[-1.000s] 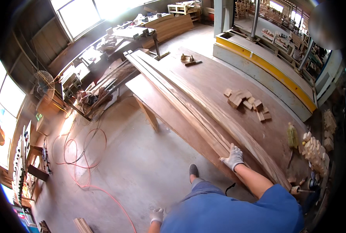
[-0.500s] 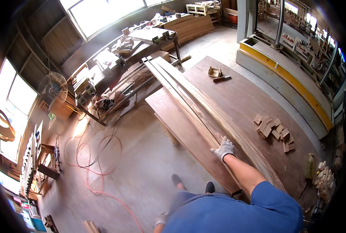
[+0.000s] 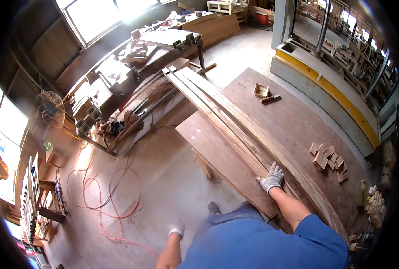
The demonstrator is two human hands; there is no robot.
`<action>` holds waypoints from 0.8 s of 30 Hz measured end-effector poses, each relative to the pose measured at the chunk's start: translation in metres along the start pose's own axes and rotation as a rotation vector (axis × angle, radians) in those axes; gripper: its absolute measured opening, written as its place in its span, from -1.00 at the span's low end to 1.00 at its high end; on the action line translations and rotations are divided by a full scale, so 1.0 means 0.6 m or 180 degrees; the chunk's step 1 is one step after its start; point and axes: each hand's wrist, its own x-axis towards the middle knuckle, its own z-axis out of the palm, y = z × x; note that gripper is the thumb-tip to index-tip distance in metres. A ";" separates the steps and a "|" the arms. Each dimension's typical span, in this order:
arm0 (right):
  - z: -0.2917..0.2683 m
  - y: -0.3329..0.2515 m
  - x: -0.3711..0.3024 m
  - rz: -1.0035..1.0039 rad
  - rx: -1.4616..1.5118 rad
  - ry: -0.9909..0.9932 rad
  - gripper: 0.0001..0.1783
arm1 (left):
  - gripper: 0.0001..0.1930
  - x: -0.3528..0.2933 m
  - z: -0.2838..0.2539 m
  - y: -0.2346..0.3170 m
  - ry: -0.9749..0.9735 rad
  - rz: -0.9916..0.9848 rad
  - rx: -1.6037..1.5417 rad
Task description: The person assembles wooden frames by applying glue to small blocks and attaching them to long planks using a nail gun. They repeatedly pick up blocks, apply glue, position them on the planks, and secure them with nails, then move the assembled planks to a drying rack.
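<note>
My right hand [image 3: 272, 178], in a light work glove, lies on top of a narrow wooden plank [image 3: 226, 130] with its thumb spread to the left and its fingers stretched forward. Beside that strip runs a second long plank [image 3: 258, 134], paler, along the brown worktable [image 3: 222, 148]. The planks' far ends stick out past the table's far edge. My left hand [image 3: 176, 228], also gloved, hangs over the floor at my left side, away from the wood. Motion blur hides its fingers.
Small wood blocks [image 3: 328, 160] are piled on the table's right side. Farther off on it sit a small box [image 3: 261, 90] and a dark-handled tool [image 3: 271, 99]. A red hose [image 3: 101, 210] coils on the floor. A cluttered bench [image 3: 136, 107] and a fan [image 3: 51, 109] stand beyond.
My left hand has swung forward and up into fuller view. The scene has shifted as I moved along the table; my right hand stays on the planks.
</note>
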 end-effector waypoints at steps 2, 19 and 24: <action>0.011 0.003 -0.002 -0.0081 0.0005 0.0012 0.49 | -0.63 0.040 -0.032 0.043 0.0140 0.0281 0.0133; -0.002 0.046 0.004 -0.0118 0.0411 -0.0256 0.27 | -0.48 -0.107 0.034 0.523 -0.1314 0.0511 0.0067; 0.004 0.066 0.010 -0.0371 0.0322 -0.0308 0.14 | -0.50 -0.110 0.084 0.611 -0.1503 0.1191 0.0019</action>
